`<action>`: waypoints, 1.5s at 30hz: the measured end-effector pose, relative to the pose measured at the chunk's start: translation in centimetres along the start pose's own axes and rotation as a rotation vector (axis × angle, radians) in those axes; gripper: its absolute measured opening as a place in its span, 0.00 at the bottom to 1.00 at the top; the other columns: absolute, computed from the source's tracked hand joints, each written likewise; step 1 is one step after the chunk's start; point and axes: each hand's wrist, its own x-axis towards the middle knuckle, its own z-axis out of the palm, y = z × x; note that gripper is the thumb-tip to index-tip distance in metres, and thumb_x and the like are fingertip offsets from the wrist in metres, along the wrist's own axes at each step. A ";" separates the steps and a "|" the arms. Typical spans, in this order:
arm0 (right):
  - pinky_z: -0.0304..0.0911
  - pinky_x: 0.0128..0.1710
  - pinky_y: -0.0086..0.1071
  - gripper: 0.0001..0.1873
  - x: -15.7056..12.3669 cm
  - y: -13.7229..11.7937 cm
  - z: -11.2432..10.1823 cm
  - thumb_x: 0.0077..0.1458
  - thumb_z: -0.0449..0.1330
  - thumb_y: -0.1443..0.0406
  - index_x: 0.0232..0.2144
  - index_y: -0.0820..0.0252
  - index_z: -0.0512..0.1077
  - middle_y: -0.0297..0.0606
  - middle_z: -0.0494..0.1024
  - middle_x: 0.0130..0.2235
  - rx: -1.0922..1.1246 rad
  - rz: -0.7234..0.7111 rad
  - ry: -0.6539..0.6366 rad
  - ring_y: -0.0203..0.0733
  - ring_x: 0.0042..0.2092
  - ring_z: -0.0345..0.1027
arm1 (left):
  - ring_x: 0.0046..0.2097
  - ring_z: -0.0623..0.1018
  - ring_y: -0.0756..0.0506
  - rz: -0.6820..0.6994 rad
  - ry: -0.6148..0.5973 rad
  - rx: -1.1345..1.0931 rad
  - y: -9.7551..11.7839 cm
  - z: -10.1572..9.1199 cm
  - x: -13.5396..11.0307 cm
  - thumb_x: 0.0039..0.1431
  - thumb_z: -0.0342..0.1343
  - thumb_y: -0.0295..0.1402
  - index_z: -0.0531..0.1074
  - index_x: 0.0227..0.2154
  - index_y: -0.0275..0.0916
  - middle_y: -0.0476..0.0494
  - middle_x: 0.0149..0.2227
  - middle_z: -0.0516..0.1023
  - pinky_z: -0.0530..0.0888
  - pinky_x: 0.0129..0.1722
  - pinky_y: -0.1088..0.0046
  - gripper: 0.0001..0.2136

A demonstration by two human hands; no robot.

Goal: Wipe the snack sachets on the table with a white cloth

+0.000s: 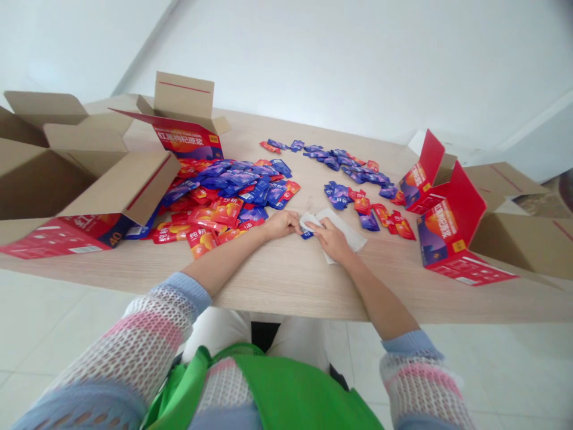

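Close to the table's front edge, my left hand (285, 224) is closed, fingers pinched at the edge of a blue sachet (307, 235). A white tissue (347, 230) is bunched under the fingers of my right hand (331, 237), which presses it onto that sachet. The tissue covers most of the sachet, and part of it spreads flat on the table to the right. Left of my hands lies a large heap of blue sachets (233, 177) and red sachets (210, 218).
Open cardboard boxes (188, 134) stand at the left, one tipped towards the heap. At the right are more open red boxes (441, 230). Loose rows of blue and red sachets (344, 164) lie across the middle of the wooden table (286, 280), before a white wall.
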 end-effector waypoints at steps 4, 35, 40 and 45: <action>0.58 0.41 0.29 0.25 0.3 -1.7 0.1 0.63 0.47 0.65 0.61 0.46 0.57 0.41 0.65 0.46 -0.060 0.020 -0.078 0.41 0.45 0.62 | 0.34 0.74 0.53 0.010 -0.054 0.004 -0.1 -0.2 0.2 0.54 0.57 0.25 0.80 0.29 0.41 0.48 0.33 0.75 0.65 0.33 0.82 0.07; 0.59 0.33 0.30 0.23 0.9 2.6 0.3 0.64 0.45 0.62 0.60 0.51 0.59 0.44 0.66 0.45 -0.193 0.319 0.016 0.42 0.38 0.67 | 0.31 0.74 0.53 0.014 0.009 0.139 -0.2 -0.1 -0.6 0.53 0.58 0.25 0.80 0.31 0.42 0.50 0.29 0.75 0.65 0.30 0.81 0.07; 0.60 0.40 0.31 0.23 -0.1 3.3 -0.1 0.64 0.45 0.62 0.61 0.52 0.59 0.42 0.66 0.45 -0.044 0.143 0.039 0.41 0.42 0.65 | 0.30 0.74 0.53 0.026 0.026 0.172 -0.1 0.1 -0.7 0.55 0.58 0.26 0.80 0.32 0.43 0.50 0.30 0.75 0.65 0.30 0.81 0.07; 0.59 0.43 0.30 0.24 -0.1 0.4 0.2 0.64 0.46 0.62 0.61 0.48 0.57 0.41 0.66 0.46 0.019 -0.069 -0.070 0.41 0.46 0.64 | 0.33 0.74 0.53 0.049 -0.006 0.264 0.5 0.0 -0.7 0.57 0.54 0.27 0.79 0.33 0.44 0.49 0.31 0.73 0.64 0.31 0.80 0.09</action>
